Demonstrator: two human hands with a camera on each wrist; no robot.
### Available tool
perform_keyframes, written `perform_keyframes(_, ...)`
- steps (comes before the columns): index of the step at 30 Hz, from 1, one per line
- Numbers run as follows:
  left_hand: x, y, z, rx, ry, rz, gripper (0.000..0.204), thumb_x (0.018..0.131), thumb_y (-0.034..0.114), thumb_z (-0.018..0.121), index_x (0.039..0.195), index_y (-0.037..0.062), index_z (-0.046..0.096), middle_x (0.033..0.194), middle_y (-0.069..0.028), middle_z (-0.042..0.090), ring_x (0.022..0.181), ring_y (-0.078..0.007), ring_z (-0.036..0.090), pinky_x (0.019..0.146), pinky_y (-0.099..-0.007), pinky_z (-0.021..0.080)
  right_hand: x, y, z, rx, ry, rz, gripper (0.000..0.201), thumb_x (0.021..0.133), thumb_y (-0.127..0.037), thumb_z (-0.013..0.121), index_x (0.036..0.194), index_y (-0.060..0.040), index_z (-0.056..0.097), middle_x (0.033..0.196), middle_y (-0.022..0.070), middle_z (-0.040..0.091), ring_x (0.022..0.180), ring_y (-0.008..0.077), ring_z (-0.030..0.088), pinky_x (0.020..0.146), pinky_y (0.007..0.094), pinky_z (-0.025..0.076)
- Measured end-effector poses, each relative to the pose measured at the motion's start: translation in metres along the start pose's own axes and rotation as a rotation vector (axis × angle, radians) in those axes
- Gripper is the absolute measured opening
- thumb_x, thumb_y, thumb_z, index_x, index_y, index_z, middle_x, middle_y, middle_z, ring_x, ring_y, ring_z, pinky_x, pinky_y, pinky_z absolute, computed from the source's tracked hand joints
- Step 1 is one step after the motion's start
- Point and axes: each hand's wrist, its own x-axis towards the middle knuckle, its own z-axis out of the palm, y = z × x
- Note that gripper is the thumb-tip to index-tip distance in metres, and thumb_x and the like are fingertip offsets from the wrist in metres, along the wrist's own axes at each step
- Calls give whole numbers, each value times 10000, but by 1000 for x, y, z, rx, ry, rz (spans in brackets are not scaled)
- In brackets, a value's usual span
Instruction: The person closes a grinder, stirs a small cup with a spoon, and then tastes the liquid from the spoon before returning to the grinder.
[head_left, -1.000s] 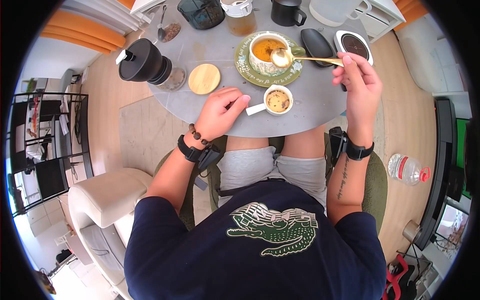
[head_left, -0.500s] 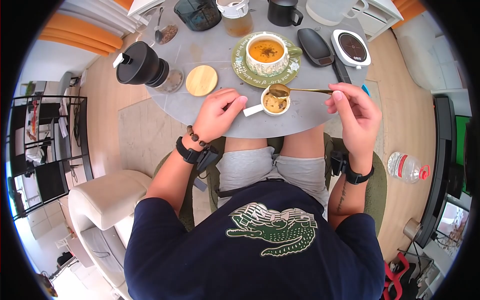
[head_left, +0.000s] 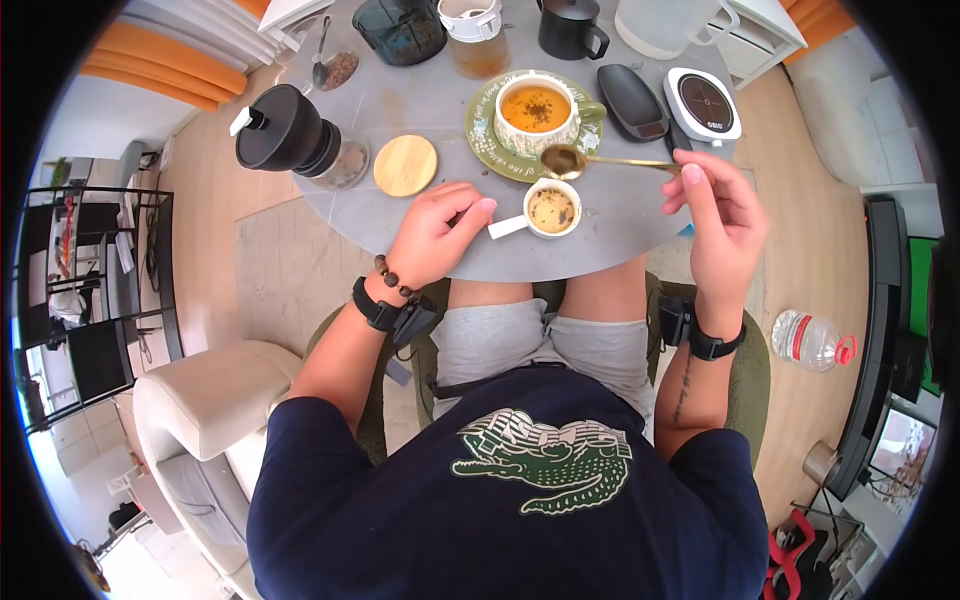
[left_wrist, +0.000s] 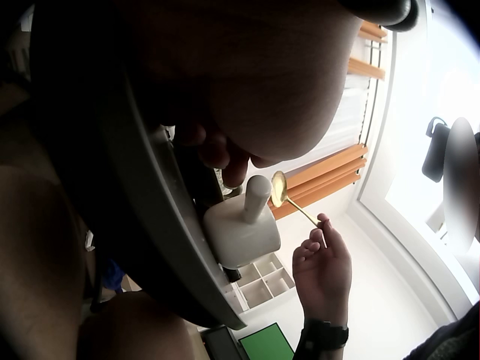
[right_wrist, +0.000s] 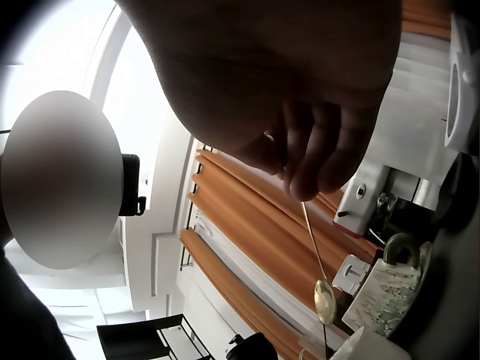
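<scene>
My right hand (head_left: 722,215) pinches the end of a gold spoon (head_left: 563,162) between thumb and fingers. The spoon's bowl hangs over the near rim of a green saucer (head_left: 484,137), just beyond a small white handled cup (head_left: 552,210) of yellowish liquid with dark bits. In the left wrist view the spoon (left_wrist: 279,189) is above the small cup (left_wrist: 244,234). A patterned teacup (head_left: 537,108) with amber liquid and dark flecks stands on the saucer. My left hand (head_left: 437,232) rests at the table edge, fingers loosely curled, thumb tip close to the small cup's handle.
Left of the saucer are a round wooden lid (head_left: 406,166) and a black hand grinder (head_left: 290,130). A black scoop-like dish (head_left: 630,100) and a white scale (head_left: 703,103) lie to the right. Behind stand a lidded jar (head_left: 476,35), a black mug (head_left: 570,28) and a clear pitcher (head_left: 655,22).
The spoon went from over the teacup down to the small white cup, then rose slightly away toward the saucer's near rim. My left hand stayed put.
</scene>
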Motion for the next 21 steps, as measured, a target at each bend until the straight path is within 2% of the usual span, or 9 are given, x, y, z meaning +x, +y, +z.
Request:
perform_keyframes(7, 0, 0, 0, -5, 2, 8, 283, 1105, 163, 657, 876, 0, 690, 782, -89, 577, 746, -234, 536, 714, -372, 452, 36, 9, 36, -76, 128, -121, 158, 1069, -54, 738, 1193, 18, 803, 981, 77, 808, 861, 119, 770, 706, 257, 599)
perform_keyframes(9, 0, 0, -1, -1, -4, 11, 285, 1105, 162, 657, 871, 0, 684, 784, -93, 585, 746, -237, 542, 716, -373, 454, 43, 17, 44, -155, 110, -200, 140, 1059, -46, 740, 1163, 9, 817, 994, 76, 825, 850, 120, 790, 697, 253, 610)
perform_keyframes(10, 0, 0, -1, 1, -7, 11, 284, 1103, 159, 659, 870, -1, 679, 785, -96, 586, 746, -240, 543, 717, -374, 456, 46, 21, 48, -184, 118, -227, 138, 1045, -53, 751, 1148, 6, 821, 945, 82, 831, 787, 114, 786, 698, 249, 606)
perform_keyframes(13, 0, -2, -1, -9, -9, 11, 280, 1102, 155, 659, 871, -2, 678, 784, -99, 586, 746, -241, 544, 718, -375, 457, 52, 20, 57, -330, 117, -253, 142, 1036, -63, 761, 1145, 9, 818, 878, 82, 823, 762, 110, 782, 701, 248, 599)
perform_keyframes(14, 0, -1, -1, -11, -7, 14, 279, 1102, 153, 659, 871, -2, 678, 786, -101, 589, 746, -244, 545, 719, -375, 458, 54, 23, 59, -313, 113, -237, 144, 1036, -77, 762, 1137, 13, 813, 839, 86, 814, 752, 106, 779, 691, 253, 592)
perform_keyframes(21, 0, -5, 0, 18, 17, 54, 253, 1074, 170, 699, 884, 3, 694, 758, -105, 598, 720, -274, 561, 693, -405, 469, 59, 38, 60, -217, 98, -101, 156, 1054, -95, 750, 1133, 28, 803, 831, 78, 808, 724, 89, 751, 678, 246, 581)
